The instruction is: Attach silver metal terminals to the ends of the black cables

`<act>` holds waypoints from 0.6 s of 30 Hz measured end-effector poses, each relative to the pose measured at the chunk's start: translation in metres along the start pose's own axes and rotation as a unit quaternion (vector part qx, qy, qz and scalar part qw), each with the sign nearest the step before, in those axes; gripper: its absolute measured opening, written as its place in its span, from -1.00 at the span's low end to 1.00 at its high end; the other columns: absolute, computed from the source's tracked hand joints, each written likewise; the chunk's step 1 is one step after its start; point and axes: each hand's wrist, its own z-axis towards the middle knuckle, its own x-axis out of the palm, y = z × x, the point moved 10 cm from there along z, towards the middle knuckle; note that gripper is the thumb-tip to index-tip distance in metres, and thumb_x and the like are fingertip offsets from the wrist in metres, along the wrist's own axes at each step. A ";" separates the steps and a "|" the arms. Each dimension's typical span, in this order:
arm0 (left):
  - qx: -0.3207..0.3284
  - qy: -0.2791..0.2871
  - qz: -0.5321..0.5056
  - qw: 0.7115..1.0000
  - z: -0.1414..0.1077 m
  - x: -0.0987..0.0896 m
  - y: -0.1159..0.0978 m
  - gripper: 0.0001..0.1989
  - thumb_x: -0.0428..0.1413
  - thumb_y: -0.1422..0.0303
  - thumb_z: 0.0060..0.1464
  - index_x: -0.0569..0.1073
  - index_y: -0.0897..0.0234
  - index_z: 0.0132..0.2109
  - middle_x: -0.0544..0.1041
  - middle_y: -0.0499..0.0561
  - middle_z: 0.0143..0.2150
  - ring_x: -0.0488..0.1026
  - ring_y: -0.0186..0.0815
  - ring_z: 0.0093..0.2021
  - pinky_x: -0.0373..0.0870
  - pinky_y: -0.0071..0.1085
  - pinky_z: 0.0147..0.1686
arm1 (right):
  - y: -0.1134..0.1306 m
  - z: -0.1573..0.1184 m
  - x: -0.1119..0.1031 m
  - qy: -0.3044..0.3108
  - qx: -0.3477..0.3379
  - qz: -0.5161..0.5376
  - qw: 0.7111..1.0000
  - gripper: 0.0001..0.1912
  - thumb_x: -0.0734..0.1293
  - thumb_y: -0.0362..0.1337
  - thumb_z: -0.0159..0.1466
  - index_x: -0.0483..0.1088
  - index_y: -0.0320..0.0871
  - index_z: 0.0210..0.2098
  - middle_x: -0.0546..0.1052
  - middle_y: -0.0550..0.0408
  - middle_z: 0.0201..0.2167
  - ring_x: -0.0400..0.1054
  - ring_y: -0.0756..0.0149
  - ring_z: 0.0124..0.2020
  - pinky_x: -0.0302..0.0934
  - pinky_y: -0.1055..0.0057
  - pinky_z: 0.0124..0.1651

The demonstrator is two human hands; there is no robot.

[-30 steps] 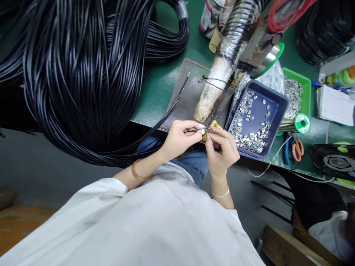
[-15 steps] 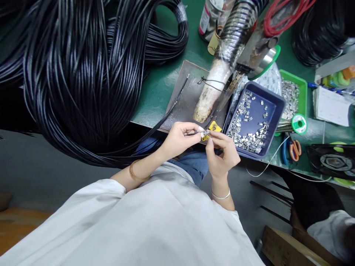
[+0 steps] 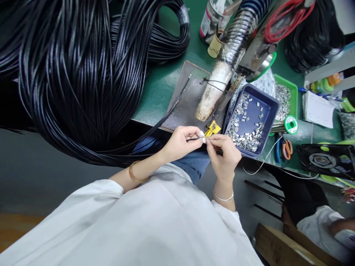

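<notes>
My left hand (image 3: pixel 183 143) is closed in a pinch on a thin black cable (image 3: pixel 193 139), close to its end. White wrapping covers a fingertip of this hand. Fingertip to fingertip with it, my right hand (image 3: pixel 225 152) pinches a small silvery piece at the cable's end, mostly hidden by the fingers. Just beyond the hands lies a yellow tool or fixture (image 3: pixel 212 129) at the edge of a dark board (image 3: pixel 181 107). A blue tray (image 3: pixel 273 111) with many small metal shells (image 3: pixel 246 142) stands to the right of my right hand.
A big bundle of black cables (image 3: pixel 83 74) fills the left. A wrapped duct hose (image 3: pixel 212 88) reaches down over the board. At right are a green tray (image 3: pixel 294 99), a solder spool (image 3: pixel 291 125), orange-handled pliers (image 3: pixel 287 149) and a black fan (image 3: pixel 324 160). Another person's sleeve (image 3: pixel 316 225) shows lower right.
Both hands have shifted slightly down, and the right fingertips now cover more of the silvery piece. More of the yellow thing shows. The view has turned slightly.
</notes>
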 end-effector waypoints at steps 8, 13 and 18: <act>0.046 -0.049 -0.001 0.998 0.001 -0.005 -0.006 -0.87 0.16 0.36 0.04 0.48 0.37 -0.36 0.39 -0.10 -0.50 0.22 -0.51 -0.51 0.17 -0.56 -0.46 | -0.027 -0.012 -0.007 -0.125 0.154 0.052 0.979 -0.92 0.39 -0.40 0.26 0.43 -0.11 -0.28 0.58 0.10 -0.23 0.52 0.41 -0.28 0.42 0.50 -0.40; 0.065 -0.065 0.055 0.994 0.002 -0.009 -0.002 -0.87 0.13 0.37 0.11 0.49 0.37 -0.33 0.26 -0.14 -0.53 0.12 -0.52 -0.53 0.05 -0.57 -0.53 | -0.018 -0.009 -0.001 -0.100 0.098 0.016 0.990 -0.88 0.40 -0.44 0.24 0.46 -0.10 -0.26 0.62 0.11 -0.20 0.55 0.40 -0.20 0.42 0.53 -0.36; 0.066 -0.077 0.079 0.992 0.005 -0.011 0.000 -0.87 0.10 0.39 0.13 0.49 0.37 -0.31 0.22 -0.14 -0.53 0.12 -0.51 -0.51 0.08 -0.57 -0.51 | -0.010 -0.011 0.002 -0.123 0.032 -0.036 0.991 -0.78 0.41 -0.49 0.21 0.46 -0.10 -0.20 0.63 0.08 -0.17 0.56 0.40 -0.18 0.44 0.56 -0.32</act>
